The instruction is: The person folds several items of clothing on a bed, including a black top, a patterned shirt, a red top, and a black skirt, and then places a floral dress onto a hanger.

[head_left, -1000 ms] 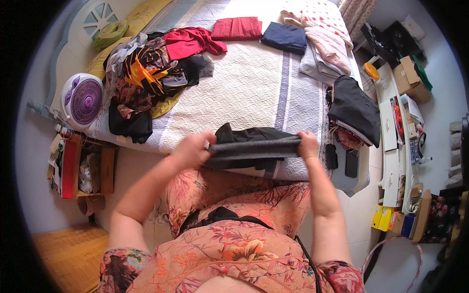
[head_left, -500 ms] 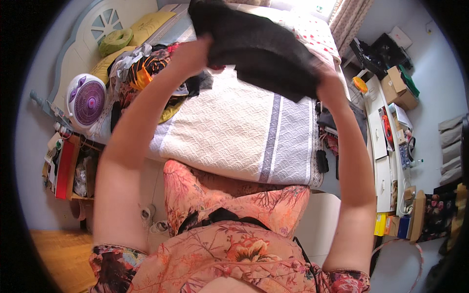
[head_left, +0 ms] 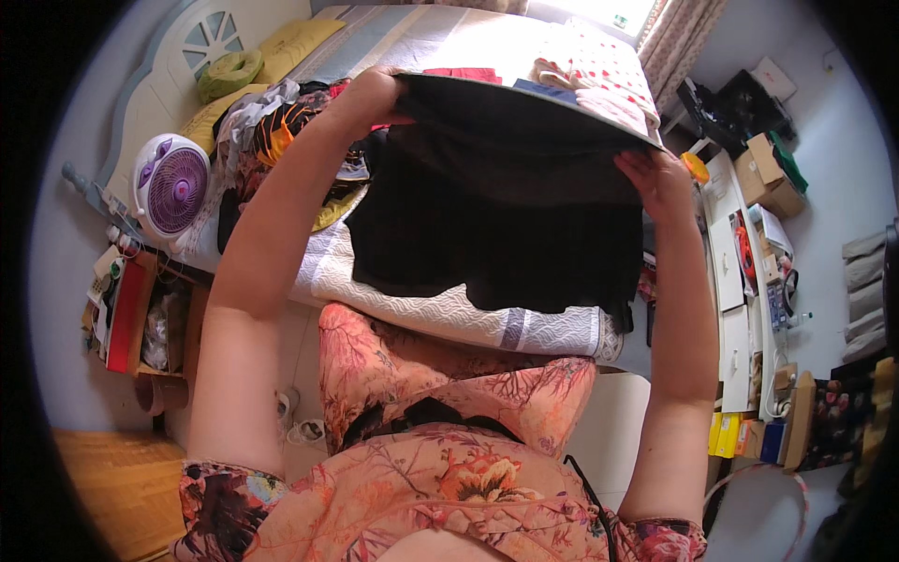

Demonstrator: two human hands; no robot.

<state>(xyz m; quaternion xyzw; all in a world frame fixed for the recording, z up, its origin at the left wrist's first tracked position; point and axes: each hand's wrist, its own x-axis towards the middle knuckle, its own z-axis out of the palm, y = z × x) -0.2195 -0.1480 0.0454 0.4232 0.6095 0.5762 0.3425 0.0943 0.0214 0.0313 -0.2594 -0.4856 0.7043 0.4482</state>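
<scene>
Stretched between my raised hands, a black garment (head_left: 496,215) hangs over the bed. It looks like a skirt or shorts, but I cannot tell which. My left hand (head_left: 377,96) is closed on one upper corner. At the opposite corner, my right hand (head_left: 655,183) grips the cloth near its top edge, fingers partly in front of it. The lower hem hangs unevenly above the quilted bedspread (head_left: 328,262). Left of the garment lies a heap of mixed clothes (head_left: 272,140). Behind its top edge, a red folded piece (head_left: 468,74) and a blue one (head_left: 546,91) show.
A white and purple fan (head_left: 171,187) stands at the bed's left corner, above a small shelf (head_left: 140,318). Yellow pillows (head_left: 298,49) lie by the headboard. White drawers (head_left: 730,272) run along the right side, with cardboard boxes (head_left: 768,178) beyond. A white cloth with red dots (head_left: 599,66) lies at the far right.
The black garment has gone from bunched and swinging to spread wide and hanging down. My left hand has moved up and slightly left; my right hand has moved a little right.
</scene>
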